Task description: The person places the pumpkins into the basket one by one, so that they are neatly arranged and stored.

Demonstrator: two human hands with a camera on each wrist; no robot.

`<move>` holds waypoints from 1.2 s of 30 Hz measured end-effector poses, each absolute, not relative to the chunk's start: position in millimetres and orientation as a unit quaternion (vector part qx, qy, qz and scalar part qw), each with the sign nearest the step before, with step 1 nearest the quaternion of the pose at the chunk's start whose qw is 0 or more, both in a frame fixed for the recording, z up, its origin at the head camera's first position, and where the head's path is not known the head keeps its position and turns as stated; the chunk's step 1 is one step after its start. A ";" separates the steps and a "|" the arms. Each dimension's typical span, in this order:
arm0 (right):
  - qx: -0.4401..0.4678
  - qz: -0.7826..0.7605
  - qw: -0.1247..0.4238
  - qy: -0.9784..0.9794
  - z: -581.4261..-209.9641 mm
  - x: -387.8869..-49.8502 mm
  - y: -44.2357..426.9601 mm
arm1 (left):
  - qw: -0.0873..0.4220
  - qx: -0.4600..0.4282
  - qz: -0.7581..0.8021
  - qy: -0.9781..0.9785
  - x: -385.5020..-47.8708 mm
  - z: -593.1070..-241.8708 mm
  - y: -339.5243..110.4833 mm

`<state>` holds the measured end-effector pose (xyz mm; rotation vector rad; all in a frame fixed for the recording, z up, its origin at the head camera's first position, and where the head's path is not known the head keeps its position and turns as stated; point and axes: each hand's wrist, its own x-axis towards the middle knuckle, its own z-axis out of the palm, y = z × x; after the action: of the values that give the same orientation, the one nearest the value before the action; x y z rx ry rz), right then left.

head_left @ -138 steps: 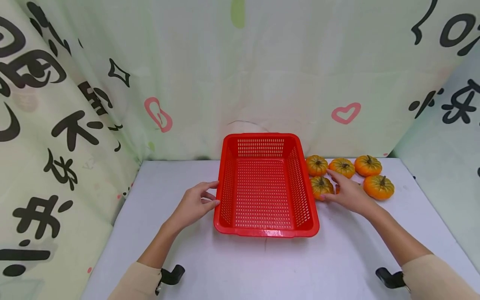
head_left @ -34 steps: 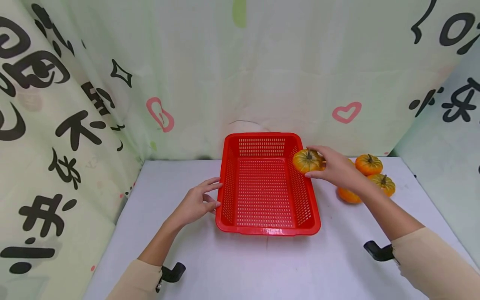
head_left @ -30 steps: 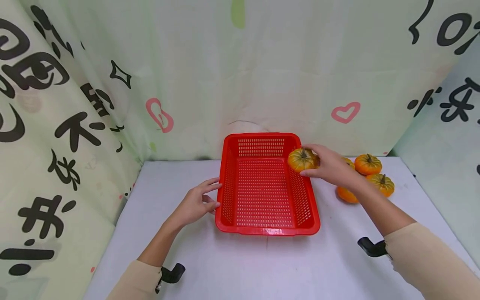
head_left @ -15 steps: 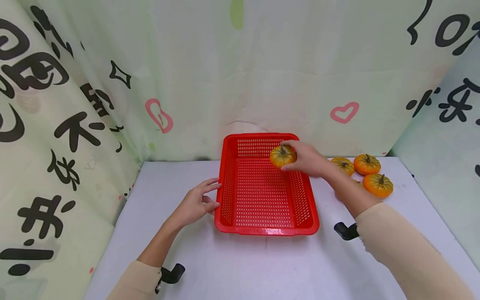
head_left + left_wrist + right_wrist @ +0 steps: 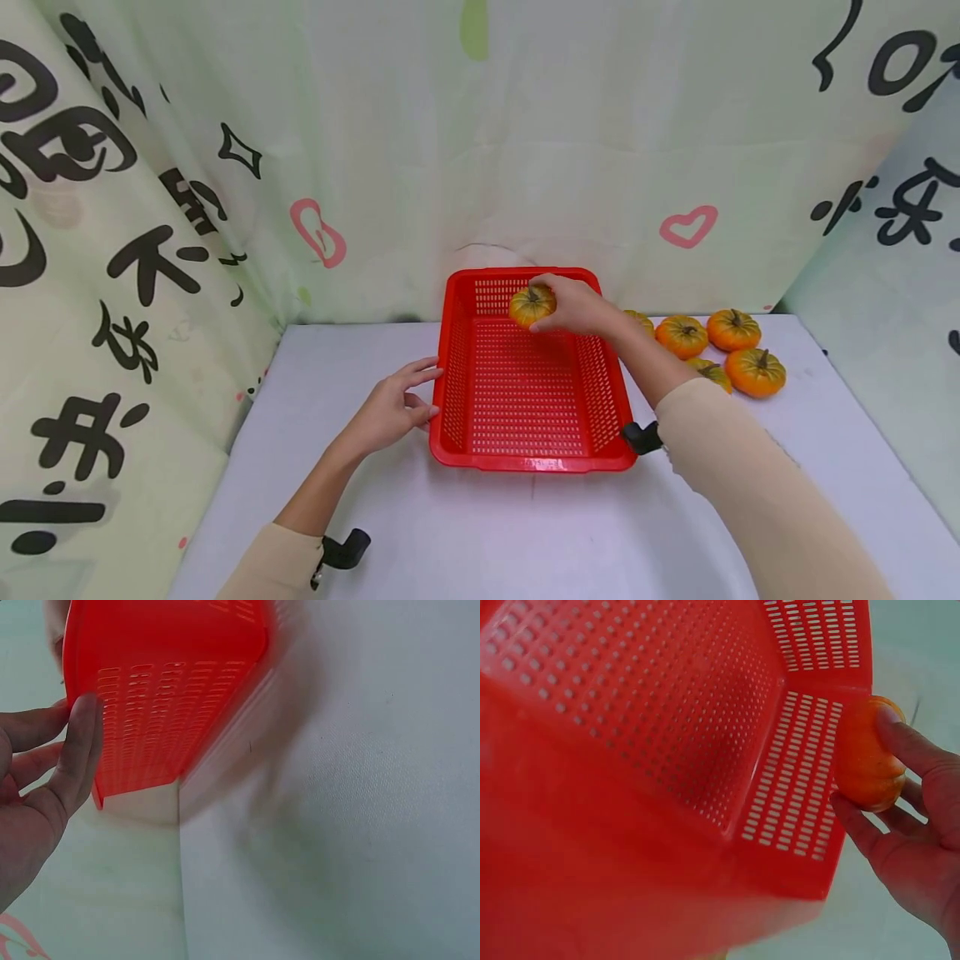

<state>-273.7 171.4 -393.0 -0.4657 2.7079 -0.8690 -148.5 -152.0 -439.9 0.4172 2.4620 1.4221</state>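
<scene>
In the head view, my right hand [image 5: 573, 306] holds a small orange-and-green pumpkin [image 5: 531, 307] above the far part of a red perforated plastic basket [image 5: 528, 462]. Thumb and fingers grip the pumpkin [image 5: 870, 761] from its right side in the right wrist view, with the basket wall [image 5: 791, 776] just beyond. My left hand [image 5: 390, 408] touches the basket's left side with its fingertips. In the left wrist view, relaxed fingers [image 5: 75, 754] rest against the outside of the rim, not curled round it. Nothing else lies inside the basket where its floor shows.
Several more small pumpkins stand on the white table to the basket's right, among them one at the back [image 5: 733, 329] and one in front [image 5: 756, 372]. My right forearm partly covers two of them. A printed curtain [image 5: 375, 167] hangs behind the table [image 5: 480, 542].
My right hand has picked up a pumpkin from beside the basket and carried it left, over the rim and above the basket's far part. My left hand stays at the left side.
</scene>
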 end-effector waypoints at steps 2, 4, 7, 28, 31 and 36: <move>-0.162 -0.299 0.128 0.932 -394.3 -276.9 164.5 | 0.134 0.146 0.490 0.849 -148.2 -439.4 -151.8; -0.156 -0.303 0.128 0.931 -396.5 -279.8 156.8 | 0.133 0.147 0.490 0.849 -148.2 -439.2 -152.0; -0.140 -0.315 0.131 0.930 -402.6 -284.1 144.6 | 0.133 0.148 0.490 0.849 -148.5 -439.5 -152.2; 0.001 -0.397 0.128 0.909 -461.0 -293.6 93.6 | 0.139 0.162 0.494 0.843 -150.6 -442.8 -154.9; 0.009 -0.403 0.119 0.907 -469.1 -293.4 90.6 | 0.140 0.162 0.494 0.842 -150.3 -442.7 -155.2; 0.014 -0.402 0.113 0.909 -472.2 -291.9 87.2 | 0.140 0.164 0.495 0.842 -150.1 -442.0 -155.9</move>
<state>-291.9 87.2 -472.2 0.0420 2.6655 -1.1795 -150.1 -155.9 -442.0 0.4723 2.4325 1.4286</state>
